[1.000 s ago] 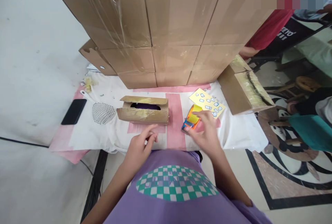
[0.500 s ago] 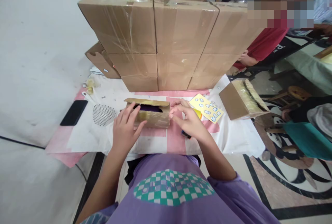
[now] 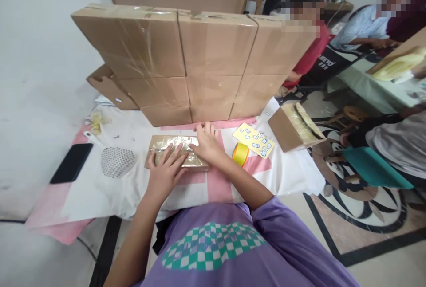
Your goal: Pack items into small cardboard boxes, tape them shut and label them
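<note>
A small cardboard box with shiny tape on top lies in front of me, its top closed. My left hand rests flat on the near part of it with fingers spread. My right hand lies over the box's right end, thumb stretched out on the taped top and fingers bent toward the far edge. Right of that hand stands a yellow tape roll with an orange rim. Beyond it is a yellow sheet of stickers.
Stacked cardboard boxes form a wall behind. A perforated skimmer and a black phone lie left. An opened carton stands right. People sit beyond, one in a red shirt. A cloth covers the table.
The box's raised flap is now down and its dark opening is covered. My right hand has moved from beside the box onto its top. The view has shifted right.
</note>
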Available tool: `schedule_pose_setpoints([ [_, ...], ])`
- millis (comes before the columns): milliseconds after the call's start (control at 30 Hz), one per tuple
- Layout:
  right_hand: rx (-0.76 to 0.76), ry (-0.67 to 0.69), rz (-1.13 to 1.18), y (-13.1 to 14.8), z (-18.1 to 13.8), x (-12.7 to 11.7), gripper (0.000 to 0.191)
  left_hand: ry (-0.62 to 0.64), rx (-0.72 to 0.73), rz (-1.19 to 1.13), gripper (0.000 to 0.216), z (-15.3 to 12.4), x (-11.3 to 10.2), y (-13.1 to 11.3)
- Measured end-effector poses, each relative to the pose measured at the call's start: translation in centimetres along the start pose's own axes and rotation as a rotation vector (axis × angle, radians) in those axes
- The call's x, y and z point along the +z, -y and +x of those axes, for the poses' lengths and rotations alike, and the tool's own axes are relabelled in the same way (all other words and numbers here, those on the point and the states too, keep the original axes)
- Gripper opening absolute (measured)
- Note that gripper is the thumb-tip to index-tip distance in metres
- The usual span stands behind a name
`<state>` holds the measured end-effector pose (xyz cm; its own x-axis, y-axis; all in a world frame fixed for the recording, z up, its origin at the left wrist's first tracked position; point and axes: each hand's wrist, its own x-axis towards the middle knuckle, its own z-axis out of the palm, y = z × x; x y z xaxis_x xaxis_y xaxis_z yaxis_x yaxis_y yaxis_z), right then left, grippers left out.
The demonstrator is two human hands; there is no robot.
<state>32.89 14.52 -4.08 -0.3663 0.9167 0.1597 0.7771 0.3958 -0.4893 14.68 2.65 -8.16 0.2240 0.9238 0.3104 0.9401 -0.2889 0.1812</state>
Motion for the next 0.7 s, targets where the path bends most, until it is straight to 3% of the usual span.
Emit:
schedule_pose_setpoints([
  [67,0.081,-0.181,0.003,-3.6,-0.5,-1.4,0.029,-0.016,0.035,-0.048,0.045,-0.3,0.2,0.3],
  [133,0.198,-0.296,0.045,-9.1,-1.3,-3.5,0.021,-0.032,0.052,-0.081,0.046,-0.5,0.3,0.6],
  [233,0.442,-0.315,0.029,-18.2,-3.2,-6.7,0.030,-0.064,0.059,-0.093,0.046,-0.7,0.5,0.7],
  [333,0.518,-0.268,-0.008,-24.4,-4.8,-8.4,0.033,-0.079,0.064,-0.101,0.044,-0.3,0.6,0.7],
  [533,0.433,-0.116,-0.027,-27.6,-3.9,-7.1,0.035,-0.086,0.051,-0.089,0.043,-0.1,0.6,0.4],
  [700,0.541,-0.170,-0.053,-30.2,-0.6,-6.8,0.042,-0.095,0.057,-0.077,0.048,-0.5,0.8,0.6],
])
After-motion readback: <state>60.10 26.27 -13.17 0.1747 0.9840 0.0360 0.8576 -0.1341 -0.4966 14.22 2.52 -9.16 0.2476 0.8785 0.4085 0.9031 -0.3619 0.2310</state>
